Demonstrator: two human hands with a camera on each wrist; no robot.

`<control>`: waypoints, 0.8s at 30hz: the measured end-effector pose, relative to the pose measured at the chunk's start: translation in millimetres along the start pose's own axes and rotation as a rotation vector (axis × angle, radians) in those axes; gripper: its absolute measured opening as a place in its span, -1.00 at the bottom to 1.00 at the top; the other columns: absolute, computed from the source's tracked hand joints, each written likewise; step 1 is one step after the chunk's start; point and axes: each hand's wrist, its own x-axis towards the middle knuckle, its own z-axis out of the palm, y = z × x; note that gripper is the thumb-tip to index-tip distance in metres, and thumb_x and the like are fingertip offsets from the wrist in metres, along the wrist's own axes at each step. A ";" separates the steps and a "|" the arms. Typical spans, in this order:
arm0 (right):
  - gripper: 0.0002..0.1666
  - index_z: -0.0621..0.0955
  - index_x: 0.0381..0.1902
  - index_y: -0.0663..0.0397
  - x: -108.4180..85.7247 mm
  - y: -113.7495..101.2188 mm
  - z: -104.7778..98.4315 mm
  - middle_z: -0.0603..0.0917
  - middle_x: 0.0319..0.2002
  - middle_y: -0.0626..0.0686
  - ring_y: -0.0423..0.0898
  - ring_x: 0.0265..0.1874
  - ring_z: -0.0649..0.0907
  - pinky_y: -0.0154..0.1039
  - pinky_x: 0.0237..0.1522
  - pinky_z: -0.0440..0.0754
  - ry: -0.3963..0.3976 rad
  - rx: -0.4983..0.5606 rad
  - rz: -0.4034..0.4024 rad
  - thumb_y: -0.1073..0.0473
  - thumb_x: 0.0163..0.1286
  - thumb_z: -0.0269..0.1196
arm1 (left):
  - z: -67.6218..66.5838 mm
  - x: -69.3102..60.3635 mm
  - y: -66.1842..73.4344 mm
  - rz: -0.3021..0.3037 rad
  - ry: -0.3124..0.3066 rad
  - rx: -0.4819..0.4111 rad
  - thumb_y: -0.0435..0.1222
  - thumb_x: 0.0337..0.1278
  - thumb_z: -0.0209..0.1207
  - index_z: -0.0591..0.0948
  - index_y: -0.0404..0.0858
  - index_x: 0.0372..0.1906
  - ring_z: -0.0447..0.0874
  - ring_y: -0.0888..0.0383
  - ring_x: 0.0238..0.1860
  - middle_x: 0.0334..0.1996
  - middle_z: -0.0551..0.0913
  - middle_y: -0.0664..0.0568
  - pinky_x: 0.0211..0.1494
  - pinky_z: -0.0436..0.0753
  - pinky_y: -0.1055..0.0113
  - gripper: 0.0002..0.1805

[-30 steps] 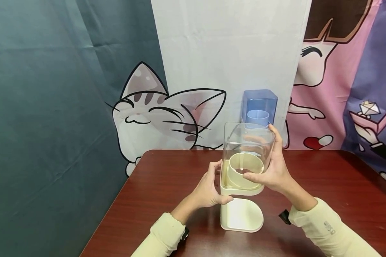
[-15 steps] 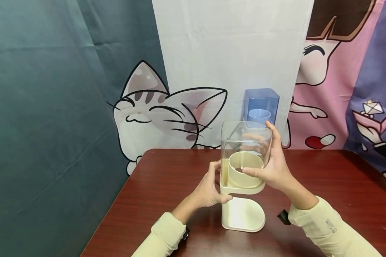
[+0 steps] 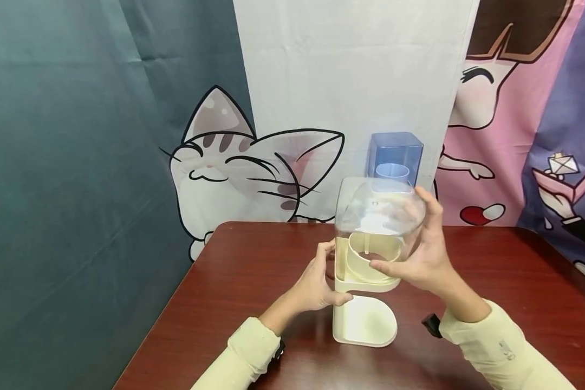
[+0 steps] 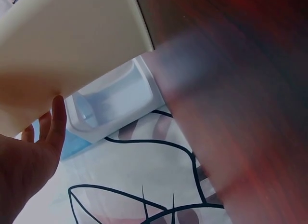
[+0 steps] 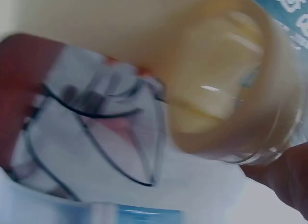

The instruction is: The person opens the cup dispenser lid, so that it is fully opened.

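Observation:
In the head view a cream pet-feeder-like stand rises from the table, with a rounded base and a ring on its upper shelf. My left hand grips its left side below the ring, thumb in front; its fingertips touch the cream panel in the left wrist view. My right hand holds a clear plastic cover from the right, thumb across the front near the ring. The cover leans over the upper shelf, its rounded top showing. Motion blurs the ring in the right wrist view.
Behind the stand is a similar blue unit with a transparent cover; its pale base tray shows in the left wrist view. The reddish-brown table ends at a printed cloth backdrop.
The clear cover has tipped, its top swinging toward the camera and slightly right, with my right hand moving right along with it. My left hand keeps its grip on the stand.

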 end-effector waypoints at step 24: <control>0.21 0.03 0.41 0.00 8.6 -44.7 -30.6 0.44 0.19 0.51 0.35 0.03 0.64 0.10 -0.07 0.67 0.185 0.306 0.042 0.71 -0.06 0.36 | 0.6 -6.5 -3.7 -0.020 0.024 -0.081 -0.12 -0.20 0.42 0.01 -0.18 0.53 0.42 0.08 0.14 0.29 0.37 -0.13 0.05 0.51 0.30 0.15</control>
